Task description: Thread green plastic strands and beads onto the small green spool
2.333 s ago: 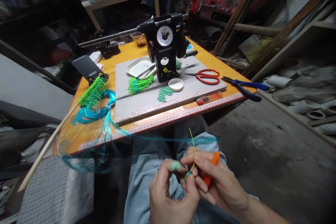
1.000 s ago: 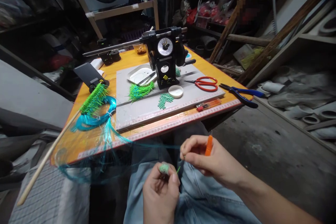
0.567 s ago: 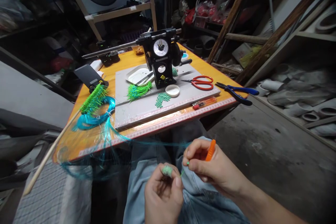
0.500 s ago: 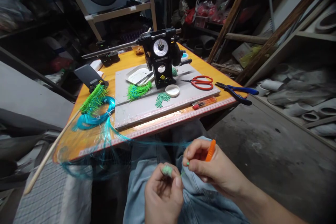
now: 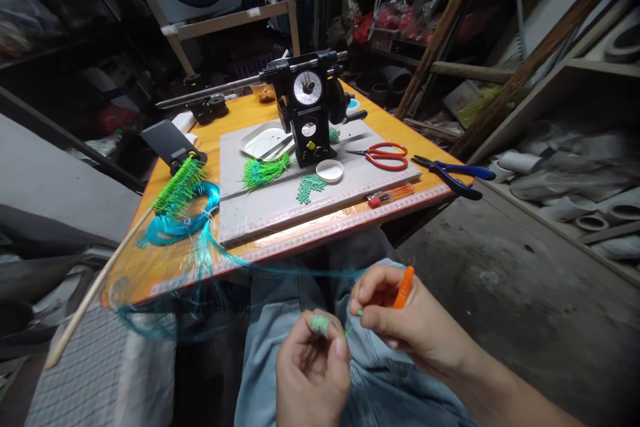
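Observation:
My left hand (image 5: 313, 370) is closed in a pinch above my lap, with a pale green wrap (image 5: 319, 325) round a finger. A short, thin green piece (image 5: 349, 331) shows at its fingertips; its kind is unclear. To its right, my right hand (image 5: 390, 310) is closed round an orange-handled tool (image 5: 404, 288), whose tip is hidden. A tiny green bead-like bit (image 5: 360, 312) sits between that thumb and finger. Teal line (image 5: 300, 273) runs from the blue line coil (image 5: 173, 230) on the table towards my right hand. Small green beads (image 5: 309, 188) lie loose on a grey board (image 5: 270, 217).
A black winding machine (image 5: 309, 107) with a dial stands on the board. Around it are a green fringe bundle (image 5: 265, 172), a white dish (image 5: 329, 171), red-handled scissors (image 5: 385, 157) and blue-handled pliers (image 5: 457, 173). A wooden stick (image 5: 97, 290) juts past the table's left edge.
Both hands keep almost the same pose and place. The view has shifted very slightly, and the green piece at my left fingertips shows a little more sharply.

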Action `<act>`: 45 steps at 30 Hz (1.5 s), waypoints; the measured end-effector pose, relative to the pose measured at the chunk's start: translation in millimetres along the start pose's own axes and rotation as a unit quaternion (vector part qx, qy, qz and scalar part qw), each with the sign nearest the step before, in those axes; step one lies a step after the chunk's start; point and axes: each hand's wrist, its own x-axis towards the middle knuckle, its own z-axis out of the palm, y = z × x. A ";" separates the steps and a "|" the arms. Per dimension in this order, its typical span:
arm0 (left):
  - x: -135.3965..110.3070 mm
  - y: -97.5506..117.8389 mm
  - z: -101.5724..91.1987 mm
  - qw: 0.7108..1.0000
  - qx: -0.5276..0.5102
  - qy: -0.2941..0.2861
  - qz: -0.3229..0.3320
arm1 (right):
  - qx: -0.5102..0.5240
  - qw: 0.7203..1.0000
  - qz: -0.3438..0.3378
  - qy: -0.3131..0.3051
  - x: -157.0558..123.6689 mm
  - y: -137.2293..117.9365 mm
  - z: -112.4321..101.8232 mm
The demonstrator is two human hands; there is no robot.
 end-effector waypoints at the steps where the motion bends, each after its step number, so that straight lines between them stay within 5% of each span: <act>1: 0.0 0.0 0.1 1.000 0.000 0.001 -0.001 | -0.001 1.000 0.001 0.002 0.0 0.0 -0.2; 23: 0.2 8.5 8.7 0.997 -0.024 0.055 -0.042 | -0.130 0.991 -0.004 0.007 -3.7 -2.8 4.7; 27: 1.9 5.2 6.6 0.998 -0.011 0.048 -0.035 | 0.023 0.995 0.092 0.032 0.2 4.0 3.9; 29: 2.8 3.0 4.5 0.998 -0.007 0.045 -0.034 | 0.180 0.970 0.153 0.051 4.3 8.0 1.8; 32: 4.6 0.8 -0.7 0.999 -0.001 0.044 -0.033 | 0.304 0.937 0.159 0.065 10.4 10.5 -5.3; 45: 11.7 13.7 -36.4 0.996 0.053 0.061 -0.034 | 0.261 0.957 0.095 0.088 7.2 -8.0 -33.4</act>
